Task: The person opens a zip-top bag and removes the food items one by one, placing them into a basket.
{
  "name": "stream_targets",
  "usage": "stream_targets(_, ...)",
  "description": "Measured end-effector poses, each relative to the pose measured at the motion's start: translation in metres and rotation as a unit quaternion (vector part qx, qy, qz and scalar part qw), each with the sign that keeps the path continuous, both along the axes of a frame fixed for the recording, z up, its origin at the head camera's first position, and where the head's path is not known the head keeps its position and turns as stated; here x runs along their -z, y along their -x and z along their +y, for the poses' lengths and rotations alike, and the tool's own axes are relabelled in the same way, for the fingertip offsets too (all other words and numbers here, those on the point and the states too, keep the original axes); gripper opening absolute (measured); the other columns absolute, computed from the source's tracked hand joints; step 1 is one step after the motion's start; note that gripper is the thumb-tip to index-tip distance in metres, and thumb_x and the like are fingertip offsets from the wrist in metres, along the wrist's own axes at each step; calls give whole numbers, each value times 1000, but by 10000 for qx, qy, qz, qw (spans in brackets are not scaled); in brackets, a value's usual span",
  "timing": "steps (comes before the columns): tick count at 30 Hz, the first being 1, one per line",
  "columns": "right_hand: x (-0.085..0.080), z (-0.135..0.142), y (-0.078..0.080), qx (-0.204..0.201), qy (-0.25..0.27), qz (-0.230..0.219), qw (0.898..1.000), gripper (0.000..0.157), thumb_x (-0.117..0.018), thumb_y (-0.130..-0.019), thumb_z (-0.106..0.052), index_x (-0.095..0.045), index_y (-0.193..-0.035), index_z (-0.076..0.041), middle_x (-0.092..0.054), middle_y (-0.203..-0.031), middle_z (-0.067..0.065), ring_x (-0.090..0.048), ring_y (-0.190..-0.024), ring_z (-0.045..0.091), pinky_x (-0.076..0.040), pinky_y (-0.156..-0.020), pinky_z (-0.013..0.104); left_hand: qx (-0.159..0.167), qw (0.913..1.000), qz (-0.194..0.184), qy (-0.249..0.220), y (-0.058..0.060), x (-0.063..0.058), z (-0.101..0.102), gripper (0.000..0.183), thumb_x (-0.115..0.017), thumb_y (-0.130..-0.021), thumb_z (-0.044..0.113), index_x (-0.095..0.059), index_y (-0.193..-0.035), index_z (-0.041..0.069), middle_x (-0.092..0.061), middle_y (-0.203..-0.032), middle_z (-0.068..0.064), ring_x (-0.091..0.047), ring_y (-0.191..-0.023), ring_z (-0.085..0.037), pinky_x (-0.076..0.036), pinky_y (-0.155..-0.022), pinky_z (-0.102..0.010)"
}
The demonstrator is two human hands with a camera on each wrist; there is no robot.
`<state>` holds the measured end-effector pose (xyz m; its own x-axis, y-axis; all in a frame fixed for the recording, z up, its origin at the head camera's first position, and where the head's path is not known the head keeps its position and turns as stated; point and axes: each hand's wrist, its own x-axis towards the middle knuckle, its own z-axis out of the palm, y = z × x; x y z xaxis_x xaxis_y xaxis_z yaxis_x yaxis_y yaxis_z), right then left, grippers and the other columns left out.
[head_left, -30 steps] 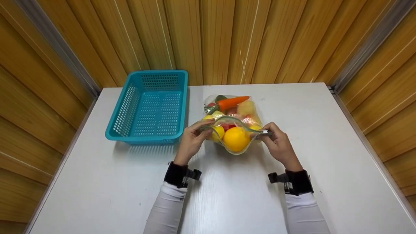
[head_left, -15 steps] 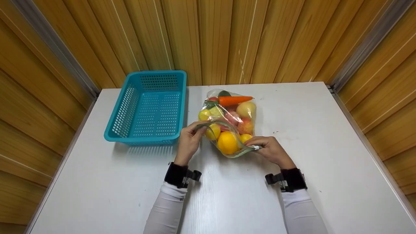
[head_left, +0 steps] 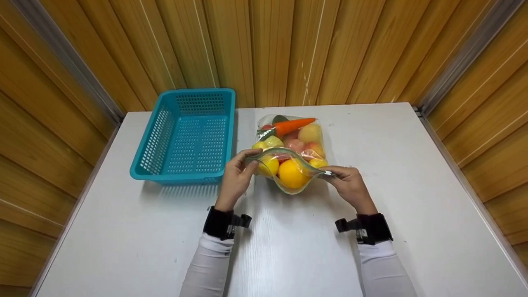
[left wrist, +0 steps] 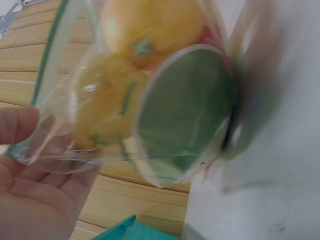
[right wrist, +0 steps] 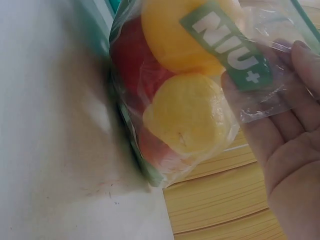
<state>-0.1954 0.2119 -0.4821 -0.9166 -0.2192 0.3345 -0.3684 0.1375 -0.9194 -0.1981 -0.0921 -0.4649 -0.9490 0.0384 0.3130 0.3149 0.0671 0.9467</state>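
Note:
A clear zip bag (head_left: 293,191) with a green-edged mouth lies full of produce at the middle of the table, its mouth gaping toward me. Inside are a carrot (head_left: 295,125), an orange fruit (head_left: 292,174) near the mouth, and several yellow and reddish fruits. My left hand (head_left: 236,178) pinches the mouth's left corner between thumb and fingers. At the right corner, beside a white slider (head_left: 328,173), my right hand (head_left: 350,184) grips the edge. The right wrist view shows a green printed label (right wrist: 227,45) and a yellow fruit (right wrist: 190,112) through the plastic.
A blue-green perforated basket (head_left: 181,178), with nothing in it, stands left of the bag, close to my left hand. Wood-patterned panels (head_left: 272,53) wall in the back and both sides of the white table (head_left: 284,247).
My right hand came nearer with its corner of the bag, then moved back away from me. The mouth narrowed and now gapes wider again. Both hands keep their hold.

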Motion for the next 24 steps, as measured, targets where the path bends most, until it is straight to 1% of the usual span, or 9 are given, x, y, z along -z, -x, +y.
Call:
stream_targets(1, 1, 0, 0, -97, 4, 18, 10000, 20, -65, -91, 15, -71, -109, 17, -77, -103, -10, -72, -97, 2, -57, -86, 20, 5, 10000, 25, 84, -1, -1, 0, 30, -58, -97, -6, -68, -125, -5, -68, -127, -21, -66, -115, -28, -54, -88, -24)
stream_targets(4, 3, -1, 0, -271, -35, 146, 9995, 19, -65, -91, 15, -71, -108, 18, -78, -104, -2, -72, -96, 1, -57, -85, 19, -30, 9989, 235, 415, -6, -5, 3, 36, -56, -92, -8, -68, -126, -4, -69, -127, -20, -63, -123, -29, -52, -99, -30)
stream_targets(7, 2, -3, 1, -321, -193, 251, 9990, 17, -66, -91, 14, -72, -107, 17, -78, -103, 12, -71, -95, 0, -57, -84, 18, -91, 9961, 548, 690, -11, -12, 8, 36, -57, -92, -8, -67, -126, -4, -69, -126, -20, -64, -120, -31, -53, -102, -41)
stream_targets(9, 1, -4, 1, -292, -329, 311, 9985, 17, -66, -91, 13, -73, -107, 15, -77, -103, 21, -71, -94, -1, -57, -83, 18, -146, 9934, 769, 834, -13, -18, 13, 34, -59, -92, -8, -68, -125, -4, -70, -124, -18, -65, -118, -32, -52, -103, -45)
stream_targets(11, -1, -6, 1, -217, -495, 354, 9979, 17, -67, -91, 12, -74, -106, 14, -75, -102, 25, -69, -88, -2, -56, -80, 15, -242, 9898, 971, 1013, -17, -25, 17, 31, -62, -93, -7, -69, -123, -5, -70, -122, -17, -66, -117, -30, -53, -102, -45)
stream_targets(13, -4, -7, 0, -137, -610, 347, 9974, 16, -68, -91, 11, -75, -106, 12, -75, -101, 25, -68, -85, -2, -55, -78, 14, -346, 9843, 1176, 1272, -20, -31, 22, 27, -64, -93, -6, -71, -118, -4, -70, -122, -16, -66, -117, -28, -52, -105, -42)
stream_targets(18, -7, -7, -1, 8, -853, 455, 9953, 15, -71, -90, 10, -77, -103, 9, -77, -100, 22, -65, -81, -2, -52, -73, 11, -379, 9624, 1725, 2065, -30, -40, 33, 19, -67, -94, -3, -75, -110, -1, -69, -120, -12, -65, -116, -24, -50, -107, -35)
stream_targets(21, -7, -5, -1, 43, -964, 565, 9937, 15, -72, -89, 9, -78, -103, 7, -77, -98, 21, -63, -79, 0, -50, -70, 11, -326, 9468, 1951, 2538, -33, -40, 38, 16, -70, -93, -4, -76, -107, 0, -70, -115, -10, -67, -110, -23, -53, -103, -32)
stream_targets(24, -6, -3, -1, 31, -1025, 550, 9932, 16, -72, -89, 8, -78, -103, 7, -77, -99, 21, -67, -83, 0, -52, -73, 11, -347, 9287, 2086, 3046, -33, -36, 40, 13, -73, -91, -3, -77, -103, 1, -70, -110, -9, -67, -104, -23, -56, -98, -32)
